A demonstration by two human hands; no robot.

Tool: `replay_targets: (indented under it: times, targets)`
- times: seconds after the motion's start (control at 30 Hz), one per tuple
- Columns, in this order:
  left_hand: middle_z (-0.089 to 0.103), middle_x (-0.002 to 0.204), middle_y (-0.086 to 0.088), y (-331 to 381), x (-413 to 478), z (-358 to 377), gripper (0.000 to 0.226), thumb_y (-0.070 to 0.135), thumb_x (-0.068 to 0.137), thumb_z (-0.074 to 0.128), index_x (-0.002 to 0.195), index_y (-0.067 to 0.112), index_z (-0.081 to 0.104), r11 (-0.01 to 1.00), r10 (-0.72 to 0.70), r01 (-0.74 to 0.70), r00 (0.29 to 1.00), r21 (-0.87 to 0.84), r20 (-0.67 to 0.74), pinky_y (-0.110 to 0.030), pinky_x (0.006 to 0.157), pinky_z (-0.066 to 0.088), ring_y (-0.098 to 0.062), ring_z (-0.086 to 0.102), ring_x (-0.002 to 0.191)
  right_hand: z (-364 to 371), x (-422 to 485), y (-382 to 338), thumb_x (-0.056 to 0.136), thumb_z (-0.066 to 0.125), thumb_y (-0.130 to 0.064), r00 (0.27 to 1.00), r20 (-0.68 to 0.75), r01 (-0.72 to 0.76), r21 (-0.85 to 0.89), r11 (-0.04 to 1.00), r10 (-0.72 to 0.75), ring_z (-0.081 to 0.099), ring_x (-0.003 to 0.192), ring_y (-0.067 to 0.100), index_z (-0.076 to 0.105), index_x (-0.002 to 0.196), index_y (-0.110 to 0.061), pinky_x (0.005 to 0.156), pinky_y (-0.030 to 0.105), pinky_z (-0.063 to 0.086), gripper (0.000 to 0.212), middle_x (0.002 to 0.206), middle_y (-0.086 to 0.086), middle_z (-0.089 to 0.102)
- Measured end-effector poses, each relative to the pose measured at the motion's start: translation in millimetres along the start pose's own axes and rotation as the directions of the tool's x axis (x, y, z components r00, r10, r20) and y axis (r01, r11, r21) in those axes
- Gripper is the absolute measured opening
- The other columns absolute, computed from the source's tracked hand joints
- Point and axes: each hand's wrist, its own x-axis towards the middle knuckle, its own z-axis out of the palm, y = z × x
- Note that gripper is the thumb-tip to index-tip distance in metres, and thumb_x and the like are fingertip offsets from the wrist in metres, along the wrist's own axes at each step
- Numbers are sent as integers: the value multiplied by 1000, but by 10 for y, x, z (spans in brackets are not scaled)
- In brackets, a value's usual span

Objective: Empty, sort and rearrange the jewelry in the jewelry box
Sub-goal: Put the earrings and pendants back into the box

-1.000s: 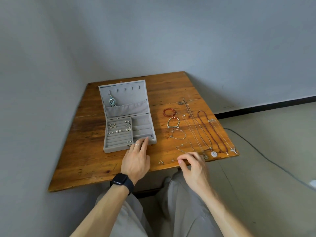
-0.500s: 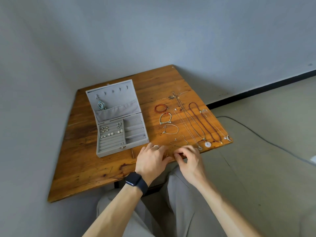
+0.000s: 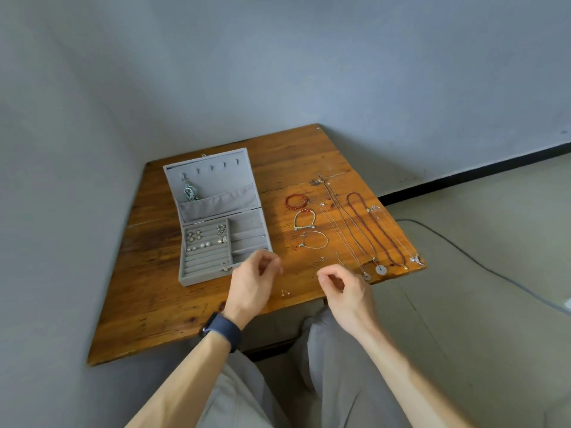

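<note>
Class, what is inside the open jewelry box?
Small earrings lie in the ring rows, and a blue-green pendant hangs in the lid. The left hand covers the near right corner of the box.

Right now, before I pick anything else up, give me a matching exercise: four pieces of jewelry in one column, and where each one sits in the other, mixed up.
Things:
1. red bead bracelet
2. blue-green pendant
3. pale disc pendant
4. small studs

Places:
A. on the table between the left hand and right hand
B. hanging inside the jewelry box lid
C. near the table's front right edge
D. farthest of the three bracelets, right of the box

Pairs: 1-D, 2-B, 3-C, 4-A
</note>
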Motion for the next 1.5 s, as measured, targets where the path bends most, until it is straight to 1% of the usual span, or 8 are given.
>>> replay_targets:
  times: [0.2,0.4,0.5,0.7,0.83,1.03,1.23,1.5]
  targets:
    - [75,88,10,-355,-110,-608,14,25,100,58,102,29,70,901,-243,148,951,-409,-192,-18,65,52,0,64,74,254,282,-515,96,64,-25,996,63,58,126,990,-66,58,92,-16,65,95,-39,64,0,43,14,93,-27,67]
    - [73,100,7,-677,-165,-963,22,15,102,54,109,30,69,859,-361,225,904,-460,-231,-19,67,52,-1,65,77,761,720,-886,97,63,-25,977,165,120,92,988,-134,61,84,-6,69,96,-33,64,1,41,9,90,-26,66]
    - [73,96,13,-775,-91,-1085,17,19,99,59,108,32,65,893,-350,241,903,-380,-250,-19,78,49,3,64,90,970,944,-1018,98,62,-26,963,215,156,54,986,-164,59,83,-6,69,97,-30,63,0,38,9,89,-25,65]
    - [65,96,20,-939,172,-1411,9,25,96,63,95,33,66,965,-256,261,954,12,-154,-10,75,39,5,57,93,1286,993,-930,98,61,-29,964,223,162,-62,985,-145,61,89,4,70,101,-30,68,13,43,9,96,-17,67]
    - [54,105,12,-978,332,-1571,8,24,94,66,93,31,68,929,-246,226,969,294,30,-19,90,43,-5,52,100,1354,981,-929,96,62,-30,969,170,203,-118,972,-181,58,85,6,70,99,-32,78,28,50,9,87,-21,59]
    - [47,119,3,-903,471,-1552,13,18,92,61,96,20,73,827,-281,165,950,538,140,-25,97,46,-12,55,105,1359,966,-879,95,64,-28,961,144,252,-88,964,-238,57,86,4,70,99,-31,79,29,50,8,87,-24,57]
    - [53,107,7,-824,493,-1495,19,16,88,58,91,35,61,781,-351,244,933,575,80,-37,80,56,-18,60,94,1362,959,-867,94,65,-27,957,122,274,-78,958,-264,54,83,2,69,97,-32,77,28,48,7,83,-30,52]
    - [62,98,0,-913,508,-1458,28,8,84,60,104,26,54,868,-389,351,920,350,43,-36,74,56,-19,62,86,1321,961,-898,96,63,-26,954,192,244,-50,969,-230,61,90,6,69,99,-30,76,26,51,8,88,-26,59]
